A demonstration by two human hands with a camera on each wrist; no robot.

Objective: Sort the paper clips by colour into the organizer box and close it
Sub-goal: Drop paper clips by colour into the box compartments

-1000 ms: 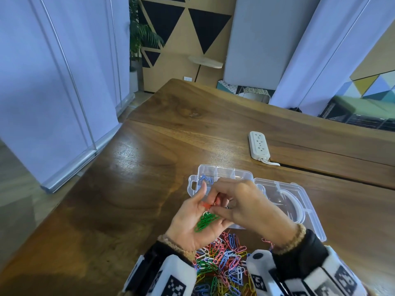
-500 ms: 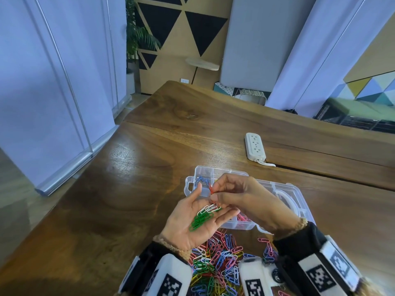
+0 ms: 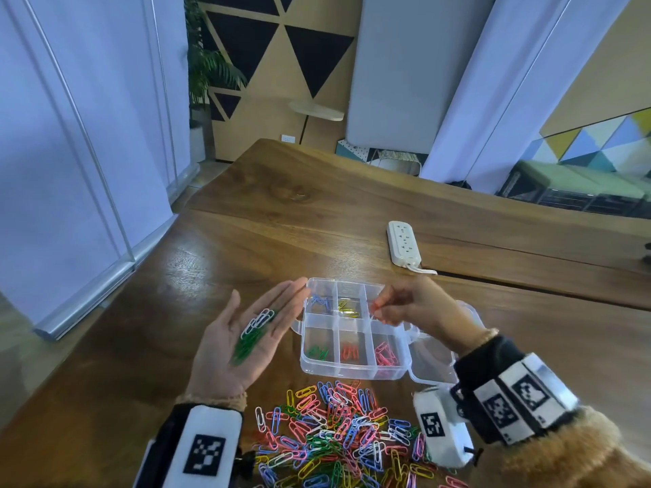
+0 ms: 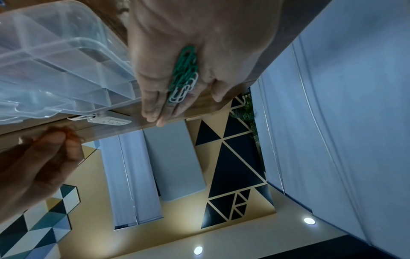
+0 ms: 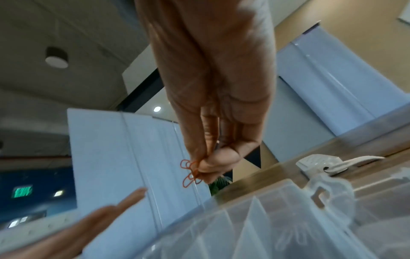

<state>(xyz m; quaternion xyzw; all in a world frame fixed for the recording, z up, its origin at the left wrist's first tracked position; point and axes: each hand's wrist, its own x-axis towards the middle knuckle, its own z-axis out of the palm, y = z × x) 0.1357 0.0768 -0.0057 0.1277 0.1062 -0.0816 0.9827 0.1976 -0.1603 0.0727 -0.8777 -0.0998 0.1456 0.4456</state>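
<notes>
A clear organizer box (image 3: 352, 370) stands open on the wooden table, its lid (image 3: 431, 364) lying to the right. Its compartments hold blue, yellow, green (image 3: 318, 352), red (image 3: 349, 350) and pink (image 3: 385, 353) clips. My left hand (image 3: 246, 332) lies flat, palm up, left of the box, carrying green clips (image 3: 248, 345) (image 4: 185, 68) and a few white clips (image 3: 260, 320) (image 4: 182, 91). My right hand (image 3: 378, 309) hovers over the box's far right compartment and pinches red paper clips (image 5: 189, 172) between thumb and fingertips. A mixed pile of clips (image 3: 341, 431) lies in front of the box.
A white power strip (image 3: 403, 244) with its cable lies on the table beyond the box. The table's left edge (image 3: 116, 294) runs beside a glass partition. A seam (image 3: 528, 287) crosses the table behind the box.
My right hand has pulled away from the left palm to the right, carrying red clips over the box. The left hand has opened flat and shifted left, uncovering the compartments.
</notes>
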